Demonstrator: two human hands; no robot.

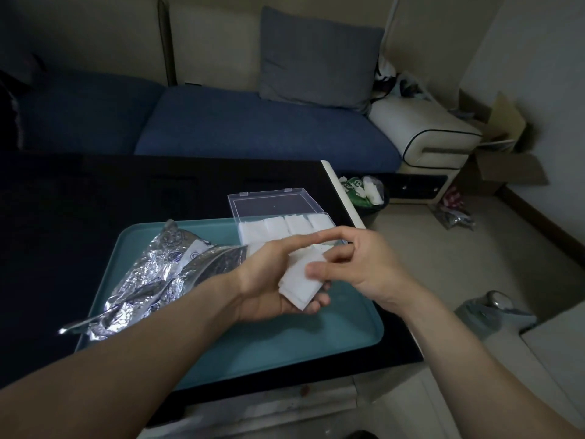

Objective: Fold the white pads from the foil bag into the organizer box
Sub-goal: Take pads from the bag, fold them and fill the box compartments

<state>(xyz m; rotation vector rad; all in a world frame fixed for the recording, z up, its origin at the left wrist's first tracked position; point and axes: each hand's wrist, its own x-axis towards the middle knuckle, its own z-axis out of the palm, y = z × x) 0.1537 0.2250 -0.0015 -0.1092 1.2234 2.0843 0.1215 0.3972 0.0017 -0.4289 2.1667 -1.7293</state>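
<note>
Left hand (272,280) cups soft white pad (300,280) for folding | right hand (357,261) pinches its edge | clear plastic organizer box (285,226) waits at teal tray's (285,350) far edge

Both forearms run out of the picture at the near edge, so only bare arms and hands show. The left hand (272,280) and right hand (357,261) cover the near rows of the clear organizer box (278,213), hiding how full it is. The right thumb hides part of the white pad (300,280). The foil bag (152,274) passes under the left forearm; its printing is too small to read. The sofa (221,128) is cut off at left. The small bin (364,194) beyond the table holds what may be crumpled wrappers.
</note>
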